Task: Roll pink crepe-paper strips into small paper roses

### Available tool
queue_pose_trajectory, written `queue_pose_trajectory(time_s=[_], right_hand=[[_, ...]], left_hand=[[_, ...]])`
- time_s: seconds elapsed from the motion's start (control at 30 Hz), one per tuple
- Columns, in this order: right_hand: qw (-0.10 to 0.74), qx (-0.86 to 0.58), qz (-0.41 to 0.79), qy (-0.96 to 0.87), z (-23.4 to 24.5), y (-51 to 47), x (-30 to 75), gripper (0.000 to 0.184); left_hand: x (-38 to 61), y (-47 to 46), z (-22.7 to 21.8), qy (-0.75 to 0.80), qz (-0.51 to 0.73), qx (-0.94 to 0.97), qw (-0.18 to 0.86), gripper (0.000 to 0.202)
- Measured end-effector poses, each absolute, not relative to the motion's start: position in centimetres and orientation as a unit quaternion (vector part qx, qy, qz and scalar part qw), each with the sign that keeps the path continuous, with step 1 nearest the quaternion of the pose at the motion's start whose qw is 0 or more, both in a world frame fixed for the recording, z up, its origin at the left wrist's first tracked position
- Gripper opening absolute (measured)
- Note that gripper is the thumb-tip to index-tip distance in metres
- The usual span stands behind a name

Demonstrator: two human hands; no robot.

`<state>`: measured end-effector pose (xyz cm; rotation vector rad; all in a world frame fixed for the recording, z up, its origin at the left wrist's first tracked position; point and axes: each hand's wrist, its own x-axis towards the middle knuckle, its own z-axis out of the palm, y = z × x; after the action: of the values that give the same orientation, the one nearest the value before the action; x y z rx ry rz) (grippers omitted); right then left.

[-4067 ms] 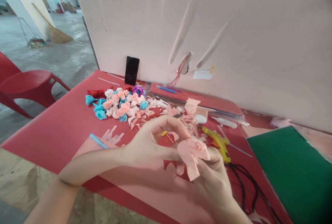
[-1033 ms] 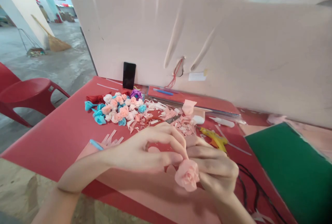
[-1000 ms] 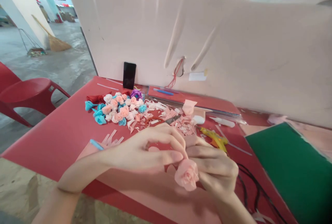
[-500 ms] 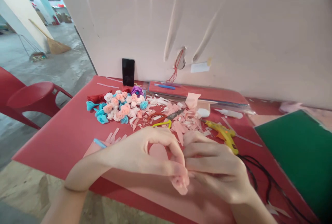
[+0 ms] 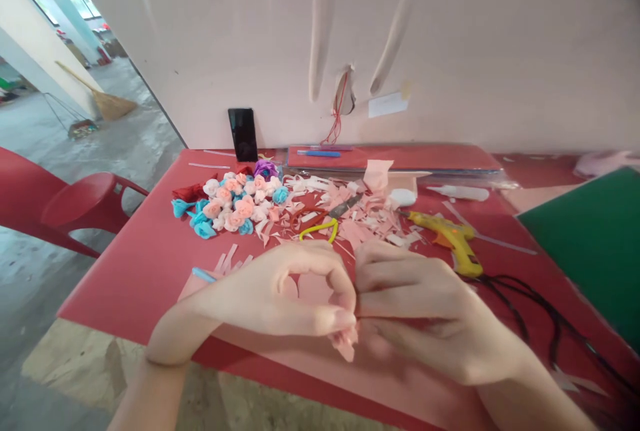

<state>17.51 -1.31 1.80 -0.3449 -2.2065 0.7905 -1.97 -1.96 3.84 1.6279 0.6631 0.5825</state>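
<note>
Between its thumb and forefinger my left hand (image 5: 285,291) pinches a small pink paper flower (image 5: 346,343), its folded petals poking out below the thumb. Right beside it, my right hand (image 5: 430,318) has its fingers curled in, the tips meeting the left fingertips; whatever they grip is hidden. Underneath both hands lies a pink paper sheet (image 5: 320,368). Just beyond them are scissors (image 5: 334,226) with a yellow and a red handle, among pink paper scraps (image 5: 357,234). A yellow glue gun (image 5: 463,244) rests to the right of the scraps.
Pink, white and blue paper flowers (image 5: 235,203) are heaped at the back left of the red table (image 5: 125,271). A phone (image 5: 243,134) leans on the white panel (image 5: 225,38). A green board (image 5: 595,244) and black cables (image 5: 555,321) lie right. A red chair (image 5: 83,201) stands left.
The flower has turned in my left fingers, so its rolled centre shows less. My right hand has shifted slightly right. The whole view has moved a little.
</note>
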Motion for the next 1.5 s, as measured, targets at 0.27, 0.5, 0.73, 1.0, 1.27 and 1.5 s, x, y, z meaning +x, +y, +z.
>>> queue_pose_trajectory(time_s=[0.27,0.5,0.73,1.0,1.27,1.5], right_hand=[[0.360,-0.159,0.352,-0.849,2.1,-1.6,17.5,0.022],[0.363,-0.249,0.476,-0.761,2.0,-1.5,17.8,0.024],[0.412,-0.276,0.603,-0.625,1.3,-1.3,17.5,0.012],[0.469,-0.295,0.660,-0.507,0.7,-1.6,16.3,0.006],[0.482,-0.315,0.627,-0.525,0.3,-1.7,16.2,0.008],[0.486,-0.346,0.585,-0.549,0.0,-1.7,16.0,0.010]], left_hand=[[-1.7,-2.2,4.7,0.315,0.210,0.693,0.614,0.018],[-1.5,-2.0,3.7,0.236,0.310,0.606,0.693,0.019],[-1.2,-1.4,1.7,0.213,0.404,0.510,0.729,0.017],[0.0,-1.3,1.0,0.193,0.509,0.503,0.671,0.022],[0.2,-1.4,1.3,0.171,0.508,0.453,0.712,0.026],[0.3,-1.1,1.5,0.210,0.509,0.437,0.712,0.020]])
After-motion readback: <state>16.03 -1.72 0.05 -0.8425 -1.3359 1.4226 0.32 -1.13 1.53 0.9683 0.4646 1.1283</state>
